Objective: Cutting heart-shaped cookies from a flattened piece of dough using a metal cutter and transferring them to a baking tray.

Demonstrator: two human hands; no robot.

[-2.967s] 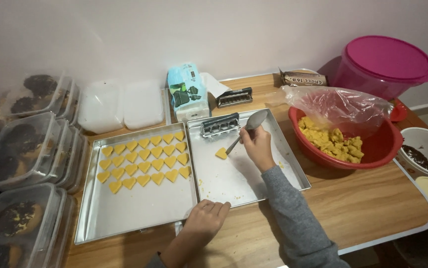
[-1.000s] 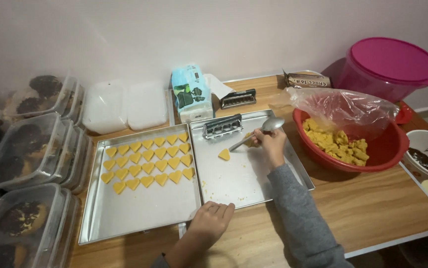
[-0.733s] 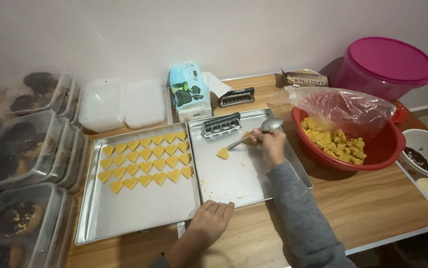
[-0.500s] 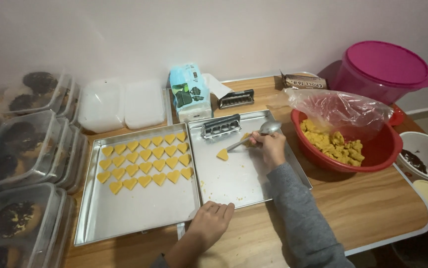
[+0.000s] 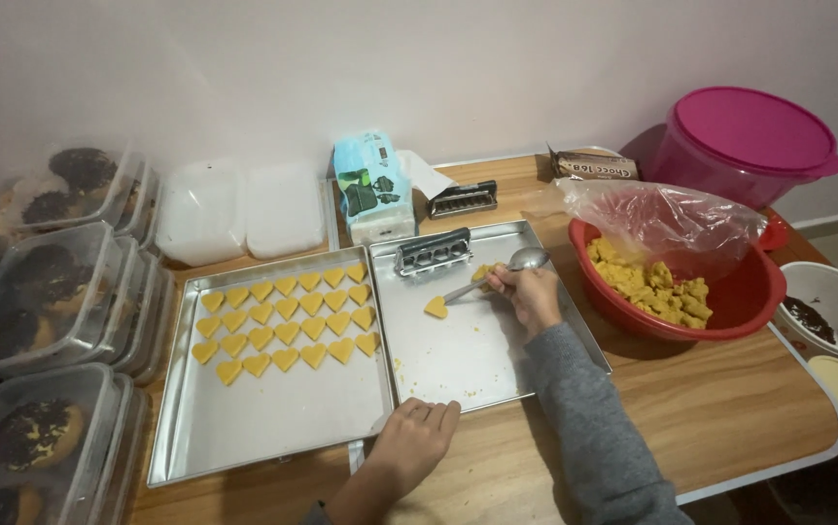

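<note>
right hand shifted rightward pinching spoon, left hand flat on tray, red bowl of dough

Single head view, above and near, facing steeply down onto table, wall behind.

Right arm: your grey knit sleeve runs down to the wrist, snug at the cuff.
Right hand: bare, no glove, ring or watch.
Left hand: bare; no sleeve shows at your wrist.
</note>
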